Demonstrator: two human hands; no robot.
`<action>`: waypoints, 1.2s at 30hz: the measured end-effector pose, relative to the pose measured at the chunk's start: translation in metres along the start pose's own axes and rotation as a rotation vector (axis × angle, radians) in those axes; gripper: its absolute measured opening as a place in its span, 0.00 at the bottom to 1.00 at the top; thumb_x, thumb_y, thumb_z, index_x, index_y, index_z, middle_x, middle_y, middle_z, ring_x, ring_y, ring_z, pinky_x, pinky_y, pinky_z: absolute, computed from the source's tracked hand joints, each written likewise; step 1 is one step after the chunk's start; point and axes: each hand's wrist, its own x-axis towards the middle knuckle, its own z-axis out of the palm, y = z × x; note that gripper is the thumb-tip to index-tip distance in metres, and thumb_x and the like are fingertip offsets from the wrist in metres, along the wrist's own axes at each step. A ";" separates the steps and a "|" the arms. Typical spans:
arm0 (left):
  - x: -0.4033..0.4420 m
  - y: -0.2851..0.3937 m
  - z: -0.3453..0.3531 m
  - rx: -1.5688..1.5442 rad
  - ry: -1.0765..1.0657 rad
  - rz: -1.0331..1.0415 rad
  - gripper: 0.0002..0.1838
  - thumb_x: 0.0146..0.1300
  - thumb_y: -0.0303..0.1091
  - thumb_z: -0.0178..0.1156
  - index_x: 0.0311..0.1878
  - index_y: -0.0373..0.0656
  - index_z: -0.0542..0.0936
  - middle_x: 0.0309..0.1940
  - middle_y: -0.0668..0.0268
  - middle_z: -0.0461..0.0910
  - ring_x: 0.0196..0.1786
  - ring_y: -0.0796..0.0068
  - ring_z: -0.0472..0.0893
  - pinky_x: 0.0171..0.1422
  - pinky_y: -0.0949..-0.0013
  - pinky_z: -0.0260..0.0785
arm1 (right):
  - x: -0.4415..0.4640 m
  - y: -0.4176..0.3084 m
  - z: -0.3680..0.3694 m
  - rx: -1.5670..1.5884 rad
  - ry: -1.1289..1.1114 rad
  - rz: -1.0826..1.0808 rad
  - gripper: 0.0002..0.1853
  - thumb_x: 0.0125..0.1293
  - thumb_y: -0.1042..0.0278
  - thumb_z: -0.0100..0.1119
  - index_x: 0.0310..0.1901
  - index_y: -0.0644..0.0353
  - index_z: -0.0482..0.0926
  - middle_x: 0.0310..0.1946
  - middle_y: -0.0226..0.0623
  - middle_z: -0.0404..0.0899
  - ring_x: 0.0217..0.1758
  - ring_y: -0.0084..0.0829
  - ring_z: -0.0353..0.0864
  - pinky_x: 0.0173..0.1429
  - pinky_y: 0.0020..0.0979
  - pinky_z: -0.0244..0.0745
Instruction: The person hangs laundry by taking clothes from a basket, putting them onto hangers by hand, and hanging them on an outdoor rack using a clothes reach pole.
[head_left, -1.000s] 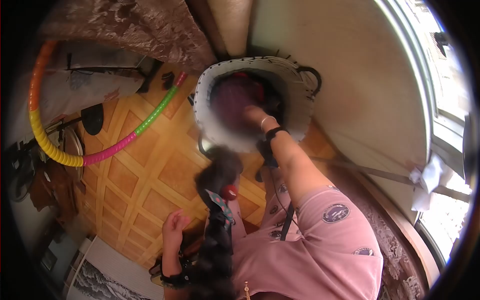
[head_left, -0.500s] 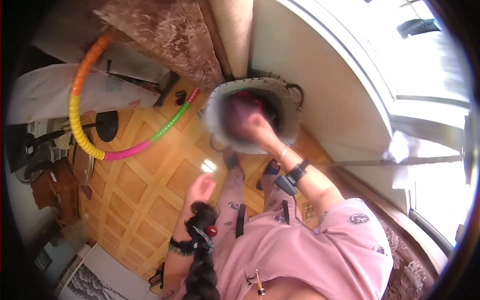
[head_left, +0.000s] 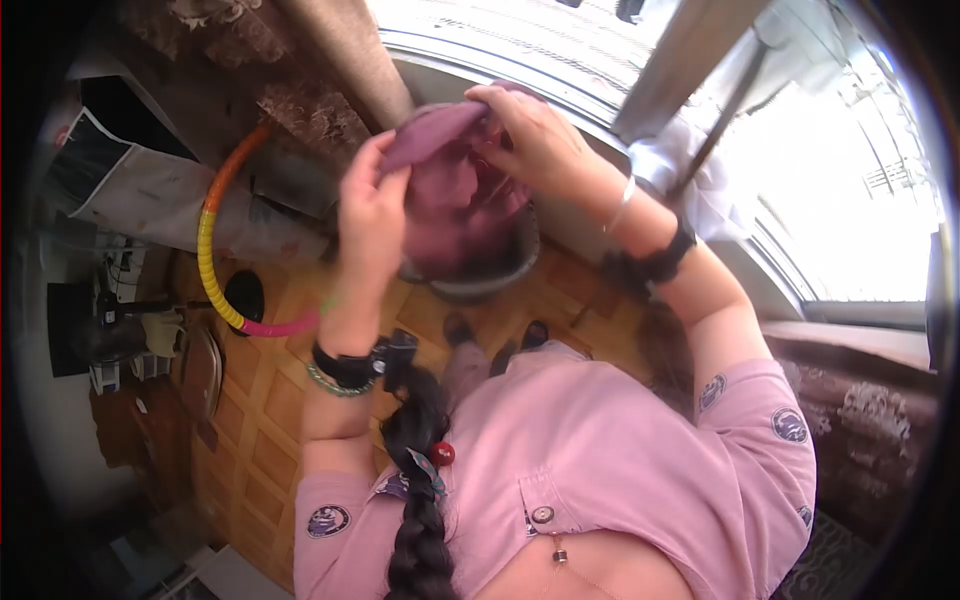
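Between my two hands hangs a mauve piece of cloth [head_left: 455,190], perhaps a garment; its exact kind does not show. My left hand [head_left: 372,205] pinches its left edge, fingers bent round the fabric. At the upper right, my right hand [head_left: 535,140] grips the top of the cloth, thumb turned inward. Below the cloth is the pale laundry basket [head_left: 485,288], mostly covered, with only its lower rim and wall showing. The lower part of the cloth is blurred.
A multicoloured hoop [head_left: 207,250] hangs at the left beside a brown patterned curtain [head_left: 310,110]. A bright window [head_left: 840,170] fills the right, with a wooden bar [head_left: 725,115] before it. My feet stand on the tiled floor [head_left: 270,400] below the basket.
My right hand has come up out of the basket with the mauve cloth. My left hand has risen from my side and taken the cloth's left edge. The view has tilted upward.
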 end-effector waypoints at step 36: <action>0.024 0.064 0.135 -0.190 -0.842 -0.496 0.09 0.65 0.30 0.55 0.44 0.35 0.77 0.38 0.61 0.82 0.39 0.73 0.83 0.43 0.69 0.77 | -0.110 -0.077 -0.207 0.161 0.322 0.668 0.15 0.68 0.71 0.48 0.52 0.67 0.77 0.39 0.34 0.81 0.39 0.23 0.78 0.46 0.25 0.74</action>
